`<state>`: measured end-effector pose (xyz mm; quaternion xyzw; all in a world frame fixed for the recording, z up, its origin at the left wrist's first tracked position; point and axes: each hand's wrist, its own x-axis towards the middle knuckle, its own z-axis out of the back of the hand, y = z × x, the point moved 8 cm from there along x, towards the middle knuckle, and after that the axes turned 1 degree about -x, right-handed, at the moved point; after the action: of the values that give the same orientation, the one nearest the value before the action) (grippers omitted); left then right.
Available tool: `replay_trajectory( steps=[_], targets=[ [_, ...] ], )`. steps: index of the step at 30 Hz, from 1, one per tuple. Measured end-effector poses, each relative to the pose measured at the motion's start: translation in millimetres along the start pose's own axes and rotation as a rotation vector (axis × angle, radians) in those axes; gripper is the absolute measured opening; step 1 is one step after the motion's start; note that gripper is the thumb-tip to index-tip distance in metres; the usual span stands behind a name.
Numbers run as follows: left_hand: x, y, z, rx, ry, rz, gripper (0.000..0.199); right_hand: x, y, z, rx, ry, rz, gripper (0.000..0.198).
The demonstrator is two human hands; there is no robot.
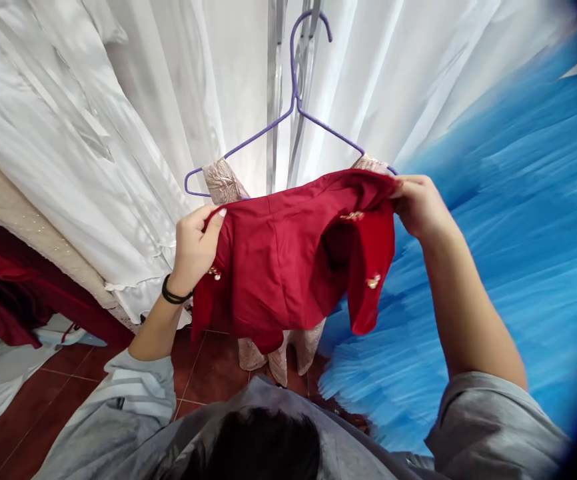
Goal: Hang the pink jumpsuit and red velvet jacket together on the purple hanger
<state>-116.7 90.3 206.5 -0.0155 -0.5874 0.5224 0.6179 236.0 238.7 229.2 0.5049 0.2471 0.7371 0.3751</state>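
Observation:
A red garment (278, 260) with gold beaded ornaments is stretched between my hands, its dark red inner side showing in places. My left hand (197, 243), with black bands at the wrist, pinches its upper left corner. At the upper right corner, my right hand (421, 203) grips the cloth; part of the fingers is hidden behind it. Directly behind the red garment hangs a pale pink, shiny garment (223, 181) on a purple hanger (296, 103). The red cloth covers most of the pink one, whose lower edge shows beneath.
White garments or drapes (93, 133) hang at the left and back, around a metal upright (272, 100). Fluffy blue tulle (508, 267) fills the right side. Dark red cloth (3, 293) hangs at the far left, above a red tiled floor (188, 373).

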Motion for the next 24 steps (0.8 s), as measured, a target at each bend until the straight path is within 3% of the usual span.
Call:
replay_trajectory(
  steps=[2,5,7,8,11,13,15,17,20,22,24],
  targets=[
    [13.5,-5.6,-13.7,-0.16,0.095,0.051,0.041,-7.8,11.8,-19.1,0.056,0.006,-0.009,0.012],
    [25.6,-18.7,-38.4,-0.332,0.248,0.116,0.042,-25.4,54.8,-72.8,0.084,0.114,0.19,0.052],
    [29.0,-30.9,-45.7,-0.323,0.308,0.109,0.037,-37.9,77.8,-123.4,0.058,0.31,0.283,0.077],
    [29.7,-36.3,-45.1,-0.292,0.32,0.092,0.034,-42.0,84.2,-146.9,0.05,0.405,0.295,0.08],
    [29.1,-41.9,-25.5,-0.147,0.267,0.031,0.021,-44.0,91.6,-197.5,0.033,0.651,0.288,0.049],
    [24.9,-31.2,-5.6,-0.023,0.204,0.031,0.019,-36.6,93.4,-209.9,0.012,0.728,0.274,0.033],
    [15.1,-10.8,7.4,0.074,0.208,0.076,0.028,-24.8,99.1,-210.0,-0.013,0.702,0.281,0.033],
    [-1.4,11.3,7.2,0.124,0.31,0.117,0.036,-13.3,109.8,-208.3,0.003,0.623,0.307,0.034],
    [-27.4,37.9,3.2,0.183,0.404,0.138,0.028,-0.6,123.7,-219.4,0.148,0.557,0.282,0.031],
    [-36.6,54.1,12.9,0.169,0.338,0.209,0.023,5.6,125.7,-237.4,0.266,0.594,0.187,0.027],
    [-40.4,71.8,36.2,0.05,0.201,0.37,0.019,7.5,125.8,-258.9,0.311,0.695,0.092,0.022]
  ],
)
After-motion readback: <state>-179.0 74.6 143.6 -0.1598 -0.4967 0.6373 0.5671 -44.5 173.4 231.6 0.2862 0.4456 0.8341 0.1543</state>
